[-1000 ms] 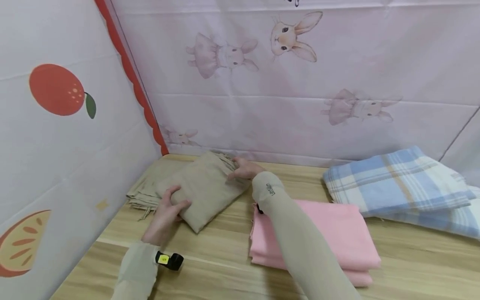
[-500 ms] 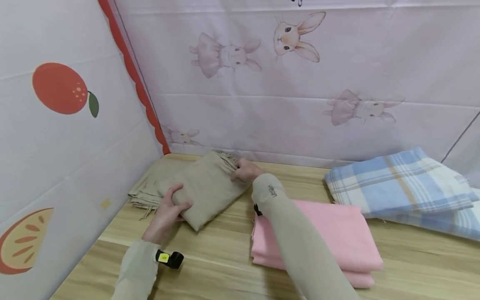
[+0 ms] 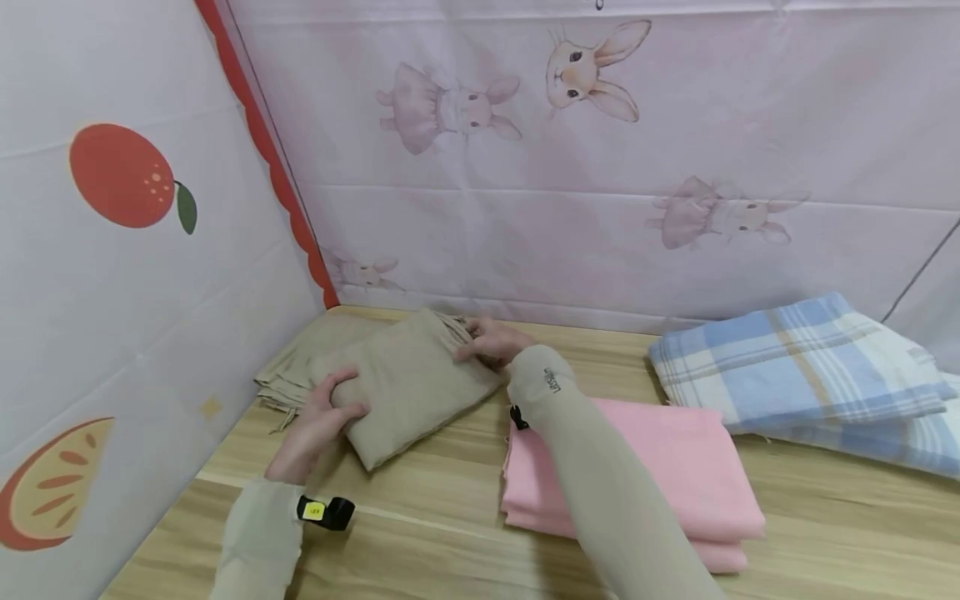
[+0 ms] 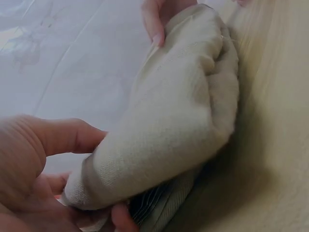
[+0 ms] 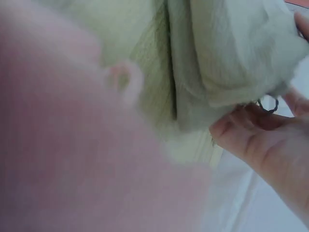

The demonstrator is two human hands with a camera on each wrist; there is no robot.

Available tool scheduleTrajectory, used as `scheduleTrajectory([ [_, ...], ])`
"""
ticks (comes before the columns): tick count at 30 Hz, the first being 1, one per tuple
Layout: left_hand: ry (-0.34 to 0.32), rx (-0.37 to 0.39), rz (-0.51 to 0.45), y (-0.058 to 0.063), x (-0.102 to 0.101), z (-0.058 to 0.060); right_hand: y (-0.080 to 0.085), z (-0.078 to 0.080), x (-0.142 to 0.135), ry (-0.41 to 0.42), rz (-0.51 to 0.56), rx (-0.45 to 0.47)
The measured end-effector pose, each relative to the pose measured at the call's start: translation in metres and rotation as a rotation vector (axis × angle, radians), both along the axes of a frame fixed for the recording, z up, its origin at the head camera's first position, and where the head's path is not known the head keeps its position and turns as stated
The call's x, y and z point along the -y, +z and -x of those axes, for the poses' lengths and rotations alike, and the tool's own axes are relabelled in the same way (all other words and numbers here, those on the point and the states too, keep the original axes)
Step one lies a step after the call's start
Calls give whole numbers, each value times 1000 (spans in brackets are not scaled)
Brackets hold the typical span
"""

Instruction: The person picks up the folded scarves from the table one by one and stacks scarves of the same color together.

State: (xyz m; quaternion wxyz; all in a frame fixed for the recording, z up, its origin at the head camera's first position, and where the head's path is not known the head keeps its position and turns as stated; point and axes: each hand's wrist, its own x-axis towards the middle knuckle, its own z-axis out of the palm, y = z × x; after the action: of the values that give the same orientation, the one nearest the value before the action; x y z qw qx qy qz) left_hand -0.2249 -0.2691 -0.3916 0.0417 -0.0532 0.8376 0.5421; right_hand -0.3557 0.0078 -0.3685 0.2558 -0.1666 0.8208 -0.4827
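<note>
A folded beige scarf [image 3: 412, 383] with a fringed end lies slanted at the back left, partly over a second folded beige scarf [image 3: 307, 358]. My left hand [image 3: 318, 421] grips its near left edge, thumb on top and fingers beneath, as the left wrist view shows. At the far right corner, by the fringe, my right hand [image 3: 495, 340] holds the same scarf. In the right wrist view the right hand's fingers [image 5: 270, 145] curl under the cloth's edge. The cloth's folded layers [image 4: 219, 92] show along its side.
A folded pink cloth stack [image 3: 675, 467] lies below my right forearm. Two folded blue-and-white plaid cloths [image 3: 795, 358] overlap at the right. Printed fabric walls [image 3: 480, 225] stand behind and at the left of the wooden table [image 3: 435, 533].
My left hand has shifted slightly left, and the near corner of the top beige scarf has moved left with it. The right hand stays at the far corner.
</note>
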Motion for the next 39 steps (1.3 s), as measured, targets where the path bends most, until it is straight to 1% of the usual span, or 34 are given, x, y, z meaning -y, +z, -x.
scheduleTrajectory([
  [3,6,-14,-3,0,-1,0,-1,-1,3,10,30,7],
  [6,15,-25,-19,0,-4,0,-2,-1,6,25,74,-8],
  [12,14,-21,-51,-4,-6,0,-7,3,10,44,105,-93],
  [15,1,-16,-48,-6,-6,0,-10,6,12,47,155,-130],
  [19,-11,-12,-48,-7,-6,0,-12,8,14,9,233,-153],
  [23,-11,-21,-46,-7,-6,1,-11,7,16,-48,264,-167],
  [25,-15,-28,-36,-8,-6,1,-9,6,16,-61,276,-172],
  [28,-19,-38,-35,-8,-6,3,-7,5,17,-34,274,-180],
  [33,-17,-42,-49,-8,-6,3,-5,5,16,75,165,-161],
  [35,-15,-42,-57,-8,-6,3,-6,5,16,107,140,-143],
  [39,-9,-38,-69,-8,-6,2,-8,6,16,129,170,-116],
])
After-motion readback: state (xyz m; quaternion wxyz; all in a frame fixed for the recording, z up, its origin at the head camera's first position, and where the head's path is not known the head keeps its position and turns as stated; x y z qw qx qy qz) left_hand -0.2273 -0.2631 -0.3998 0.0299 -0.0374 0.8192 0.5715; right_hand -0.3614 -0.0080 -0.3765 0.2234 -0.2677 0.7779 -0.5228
